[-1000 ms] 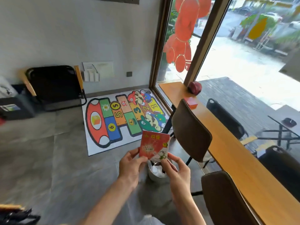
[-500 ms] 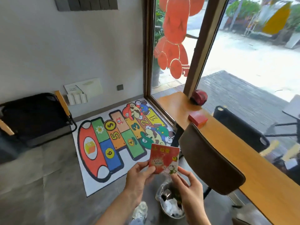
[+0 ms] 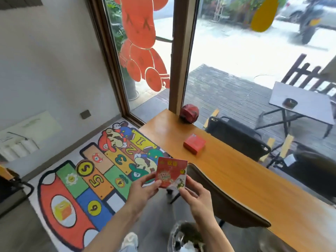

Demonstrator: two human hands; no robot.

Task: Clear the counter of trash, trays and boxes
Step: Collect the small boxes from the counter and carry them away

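A flat red printed packet (image 3: pixel 171 173) is held upright in front of me, above the floor. My left hand (image 3: pixel 144 190) pinches its lower left edge and my right hand (image 3: pixel 195 196) pinches its lower right corner. On the long wooden counter (image 3: pixel 245 182) to the right lie a small red box (image 3: pixel 194 144) and, by the window post, a crumpled dark red object (image 3: pixel 189 113). A bin lined with clear plastic (image 3: pixel 183 237), holding crumpled trash, stands on the floor below my right forearm.
A brown chair back (image 3: pixel 223 202) stands between me and the counter. A colourful numbered hopscotch mat (image 3: pixel 87 180) covers the floor at left. A black folding chair (image 3: pixel 11 193) sits at the far left. Outside the glass are dark chairs (image 3: pixel 236 135) and a grey table (image 3: pixel 301 102).
The view has moved closer to the counter and tilted down. The packet stays held in both hands, and the bin now sits lower in the frame.
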